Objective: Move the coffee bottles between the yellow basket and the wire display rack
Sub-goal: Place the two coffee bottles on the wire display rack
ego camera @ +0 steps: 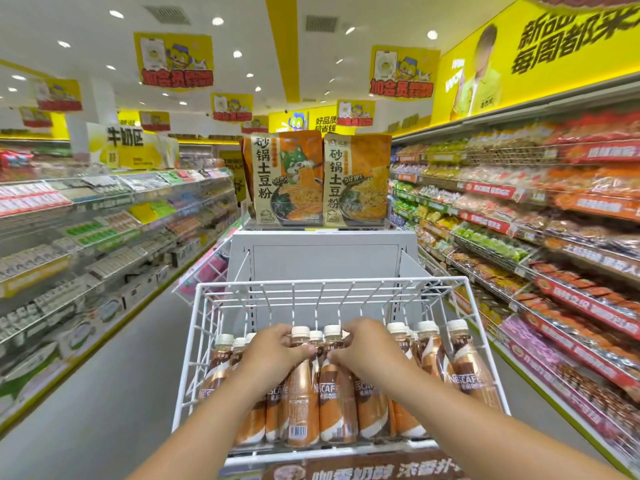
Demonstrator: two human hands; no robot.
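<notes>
the coffee bottles (313, 386) stand upright in close rows inside the white wire display rack (194, 344), filling its near part from left to right, and both hands are on the middle ones: the left hand (273, 351) has its fingers curled around the neck of one bottle, the right hand (363, 348) has its fingers closed on the neck of the bottle just beside it. the yellow basket is not in view, so i cannot tell how many bottles remain in it or whether these two are going in or coming out. judging by the well-filled rack, with only its far part bare, the stocking looks largely done, and beyond it two noodle packets (320, 178) stand on a grey stand, with stocked shelves (519, 216) on both sides of the aisle.
</notes>
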